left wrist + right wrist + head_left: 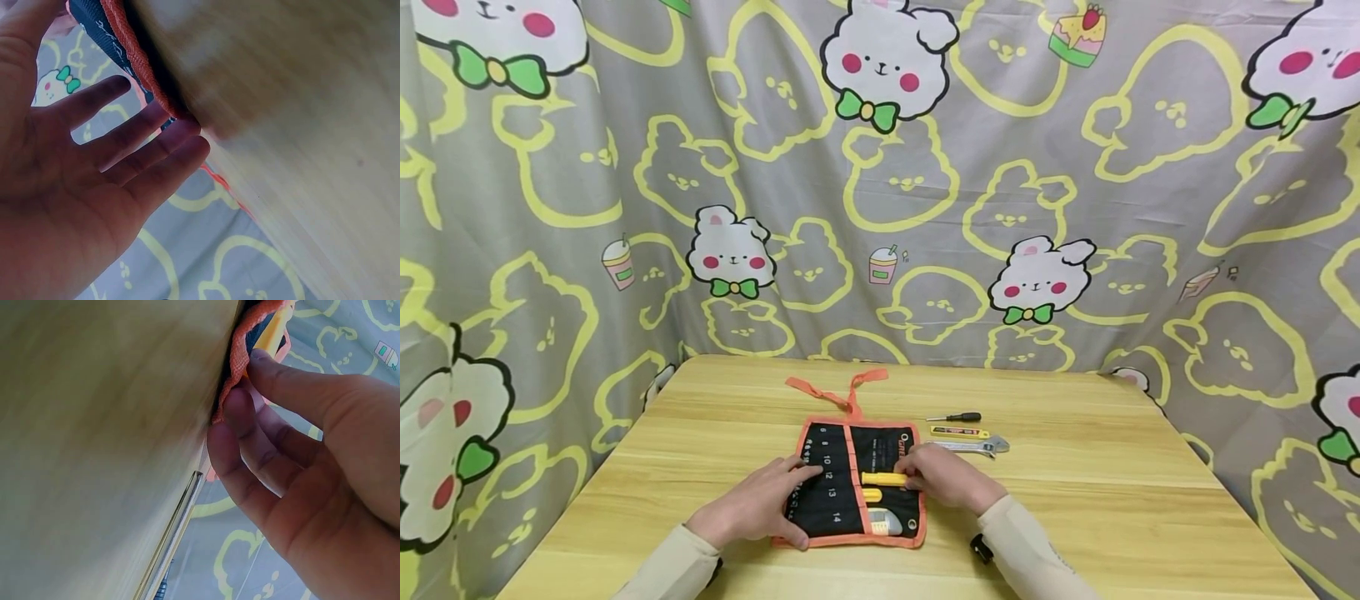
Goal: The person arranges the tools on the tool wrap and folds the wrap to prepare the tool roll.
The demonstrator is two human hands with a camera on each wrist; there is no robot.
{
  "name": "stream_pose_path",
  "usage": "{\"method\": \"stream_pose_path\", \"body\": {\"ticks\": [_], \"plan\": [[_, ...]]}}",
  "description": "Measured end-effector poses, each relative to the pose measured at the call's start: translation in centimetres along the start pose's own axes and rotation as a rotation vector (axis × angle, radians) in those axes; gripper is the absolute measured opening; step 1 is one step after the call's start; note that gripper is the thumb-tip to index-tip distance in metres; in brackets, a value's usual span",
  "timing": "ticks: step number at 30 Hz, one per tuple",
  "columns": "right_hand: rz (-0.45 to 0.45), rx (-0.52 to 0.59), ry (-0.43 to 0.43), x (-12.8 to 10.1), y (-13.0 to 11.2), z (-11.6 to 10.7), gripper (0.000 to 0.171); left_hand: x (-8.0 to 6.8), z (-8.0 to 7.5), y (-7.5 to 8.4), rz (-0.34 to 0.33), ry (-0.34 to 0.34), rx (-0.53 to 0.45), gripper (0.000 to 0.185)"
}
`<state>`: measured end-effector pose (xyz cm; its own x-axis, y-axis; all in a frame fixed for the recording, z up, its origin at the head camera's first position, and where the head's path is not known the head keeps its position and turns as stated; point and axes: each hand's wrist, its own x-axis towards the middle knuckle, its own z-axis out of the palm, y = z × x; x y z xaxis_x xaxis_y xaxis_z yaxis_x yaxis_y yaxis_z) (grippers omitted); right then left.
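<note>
The right hand (946, 477) pinches the right end of a yellow tool handle (882, 479), its thumb on the yellow and its other fingers bent beside the pouch's orange edge, while the left hand (756, 502) rests with fingers spread on the left part of the black tool pouch (850, 521), gripping nothing. The pouch lies unrolled on the near middle of the tabletop (1112, 500); the handle lies across its right half, its left end at the pocket mouth. The handle looks like stiff, smooth plastic, likely light and hardly fragile but perhaps a little slippery, so a thumb-and-finger hold on its right end seems apt. The pouch looks soft and floppy and would probably slide or crease unless pressed flat at its left part or held by the orange binding. Just nearer sit a shorter yellow handle (872, 495) and a grey utility knife (886, 522) in the pockets. Orange ties (852, 404) trail off the far edge. Beyond the right hand lie an adjustable wrench (981, 448), probably the heaviest piece, a flat yellow tool (958, 432), and, farthest, a black-handled screwdriver (962, 417).
</note>
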<state>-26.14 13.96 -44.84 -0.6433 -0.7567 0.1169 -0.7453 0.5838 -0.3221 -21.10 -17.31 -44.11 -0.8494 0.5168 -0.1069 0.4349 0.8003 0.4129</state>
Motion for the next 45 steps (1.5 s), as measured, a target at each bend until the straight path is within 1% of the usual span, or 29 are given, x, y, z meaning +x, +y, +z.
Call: {"method": "stream_pose_path", "body": {"ticks": [4,6,10,14,18,24,31,35,38,39,42,45], "plan": [[-0.014,-0.008,0.015,0.0,-0.1,0.2,0.010,0.0,0.0,-0.1,0.004,-0.008,-0.005,0.099],[-0.005,-0.007,0.007,0.0,-0.1,0.1,0.010,0.1,0.1,-0.1,0.006,-0.008,-0.009,0.099],[0.020,-0.015,-0.019,0.4,-0.3,0.0,0.012,0.1,0.2,-0.3,0.015,0.014,-0.006,0.098],[0.036,-0.043,-0.045,0.9,-0.6,-0.3,0.015,0.1,0.2,-0.4,0.012,0.032,-0.004,0.099],[0.049,-0.065,-0.065,1.3,-0.9,-0.4,0.014,0.2,0.1,-0.3,0.017,0.033,0.006,0.102],[0.063,-0.080,-0.082,1.7,-1.4,-0.5,0.015,0.2,0.0,-0.2,0.022,0.020,0.023,0.102],[0.064,-0.061,-0.089,1.7,-1.3,-0.4,0.017,0.3,-0.3,-0.1,0.016,0.006,0.025,0.101],[0.062,0.003,-0.069,1.4,-1.0,-0.2,0.014,0.3,-0.3,0.0,0.007,-0.009,0.019,0.102],[0.093,0.056,-0.061,1.2,-0.9,-0.2,0.015,0.3,-0.3,0.1,-0.002,-0.017,0.012,0.103],[0.106,0.062,-0.061,1.2,-0.9,-0.2,0.013,0.4,-0.3,0.1,-0.004,-0.018,0.011,0.103],[0.133,0.054,-0.070,1.2,-0.8,-0.1,0.004,0.4,-0.2,0.1,-0.005,-0.021,0.011,0.103],[0.122,0.014,-0.075,1.3,-0.7,-0.1,0.003,0.5,-0.2,0.2,0.002,-0.022,0.010,0.103]]}}
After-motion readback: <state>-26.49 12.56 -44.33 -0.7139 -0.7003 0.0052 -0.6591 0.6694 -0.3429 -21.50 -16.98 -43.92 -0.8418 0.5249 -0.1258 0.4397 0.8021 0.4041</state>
